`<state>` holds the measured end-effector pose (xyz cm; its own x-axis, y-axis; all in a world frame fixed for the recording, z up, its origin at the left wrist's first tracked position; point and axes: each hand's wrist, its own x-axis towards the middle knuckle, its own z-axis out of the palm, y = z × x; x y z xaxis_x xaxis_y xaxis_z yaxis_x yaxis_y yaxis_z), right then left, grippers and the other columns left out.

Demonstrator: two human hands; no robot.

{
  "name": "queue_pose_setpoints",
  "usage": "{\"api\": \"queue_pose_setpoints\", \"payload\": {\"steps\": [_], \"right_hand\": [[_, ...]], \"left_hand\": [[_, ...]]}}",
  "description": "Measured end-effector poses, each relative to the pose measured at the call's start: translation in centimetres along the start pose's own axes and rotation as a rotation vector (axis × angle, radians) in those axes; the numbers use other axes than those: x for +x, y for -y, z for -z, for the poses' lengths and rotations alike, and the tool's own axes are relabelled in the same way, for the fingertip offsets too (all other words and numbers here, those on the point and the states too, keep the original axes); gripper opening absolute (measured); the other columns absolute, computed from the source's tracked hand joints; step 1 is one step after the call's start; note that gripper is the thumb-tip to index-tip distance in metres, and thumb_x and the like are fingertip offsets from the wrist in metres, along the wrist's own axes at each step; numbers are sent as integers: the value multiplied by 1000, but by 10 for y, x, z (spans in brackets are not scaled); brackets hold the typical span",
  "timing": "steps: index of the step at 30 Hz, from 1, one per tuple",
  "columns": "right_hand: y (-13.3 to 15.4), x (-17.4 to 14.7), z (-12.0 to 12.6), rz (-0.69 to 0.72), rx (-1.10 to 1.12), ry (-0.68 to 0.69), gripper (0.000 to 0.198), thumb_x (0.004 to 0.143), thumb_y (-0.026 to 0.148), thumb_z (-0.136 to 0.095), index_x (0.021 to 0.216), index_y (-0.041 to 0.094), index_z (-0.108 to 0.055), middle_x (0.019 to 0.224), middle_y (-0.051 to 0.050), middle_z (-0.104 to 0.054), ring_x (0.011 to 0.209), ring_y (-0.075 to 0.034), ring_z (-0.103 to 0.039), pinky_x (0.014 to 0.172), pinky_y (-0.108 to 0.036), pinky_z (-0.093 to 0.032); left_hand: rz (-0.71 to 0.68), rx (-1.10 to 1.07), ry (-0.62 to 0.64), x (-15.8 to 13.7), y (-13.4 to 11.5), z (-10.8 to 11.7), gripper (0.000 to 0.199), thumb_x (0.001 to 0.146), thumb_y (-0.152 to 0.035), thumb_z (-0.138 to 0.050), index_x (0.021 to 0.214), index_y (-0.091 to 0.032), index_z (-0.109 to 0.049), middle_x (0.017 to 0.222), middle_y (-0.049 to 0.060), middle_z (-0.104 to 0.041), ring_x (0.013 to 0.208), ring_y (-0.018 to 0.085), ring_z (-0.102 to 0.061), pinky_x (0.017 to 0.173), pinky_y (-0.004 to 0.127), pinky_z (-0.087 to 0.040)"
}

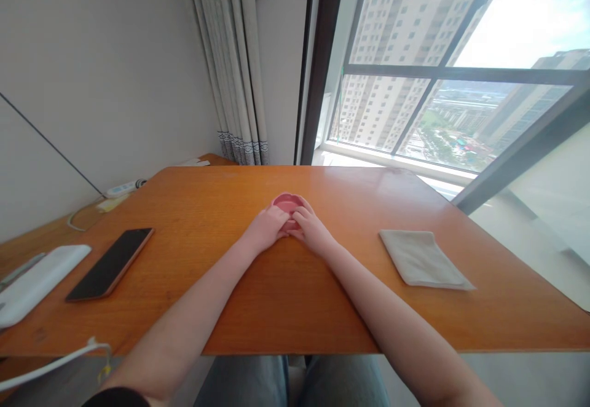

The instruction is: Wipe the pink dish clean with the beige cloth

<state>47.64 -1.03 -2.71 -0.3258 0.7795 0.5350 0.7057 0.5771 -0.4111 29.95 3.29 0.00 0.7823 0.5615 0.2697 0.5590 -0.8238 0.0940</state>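
A small pink dish (286, 200) with a wavy rim is on the wooden table, straight ahead of me. My left hand (270, 224) grips its near left side, the fingers bent over the rim. On the near right side my right hand (310, 225) holds it in the same way, with curled fingers reaching inside. The two hands almost meet at the front of the dish and hide much of its near part. Whether anything lies inside it I cannot tell.
A folded light grey cloth (421, 258) lies to the right on the table (295, 308). On the left are a dark-screened phone (110, 264) and a white device (43, 284). A white cable (55, 364) hangs by the near left edge. A window (415, 87) stands behind.
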Motion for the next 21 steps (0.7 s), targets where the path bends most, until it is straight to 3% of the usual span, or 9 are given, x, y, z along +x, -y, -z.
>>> {"api": "queue_pose_setpoints", "payload": {"steps": [2,4,7,10,14,21], "right_hand": [[-3,-3,3,-96,58,-73,47,89,33,-52,133,19,-43,141,-14,-42,142,-24,-24,116,-47,-27],[-7,-5,4,-204,79,-124,58,92,36,-45,144,17,-26,150,-16,-30,143,-24,-23,117,-46,-24],[-13,-7,3,-298,102,-96,62,94,37,-39,148,17,-18,150,-16,-31,141,-24,-26,116,-46,-23],[-15,-7,4,-341,137,-85,61,94,38,-37,149,21,-18,146,-14,-37,137,-23,-34,114,-46,-27],[-16,-9,5,-319,166,-92,60,94,41,-38,148,23,-21,142,-13,-42,135,-23,-37,110,-44,-34],[-30,-10,-8,-436,245,-147,50,92,40,-39,138,20,-41,131,-14,-51,121,-22,-51,101,-42,-43]], "left_hand": [[32,-15,2,-8,12,7,19,80,-34,-63,88,-17,-60,99,10,-66,94,24,-59,86,37,-48],[125,16,-49,-18,28,14,18,80,-32,-64,86,-16,-59,98,10,-65,94,25,-58,85,37,-48],[349,107,-178,-33,58,24,22,80,-33,-63,90,-15,-59,100,12,-65,98,27,-57,88,39,-46],[555,180,-224,-47,87,29,26,78,-36,-63,93,-15,-60,99,13,-65,96,29,-57,85,39,-47],[730,235,-206,-61,110,28,27,79,-38,-60,94,-16,-60,99,12,-66,96,30,-57,79,38,-48],[806,271,-178,-67,121,16,27,81,-38,-56,98,-17,-59,103,12,-66,100,31,-56,78,38,-48]]}}
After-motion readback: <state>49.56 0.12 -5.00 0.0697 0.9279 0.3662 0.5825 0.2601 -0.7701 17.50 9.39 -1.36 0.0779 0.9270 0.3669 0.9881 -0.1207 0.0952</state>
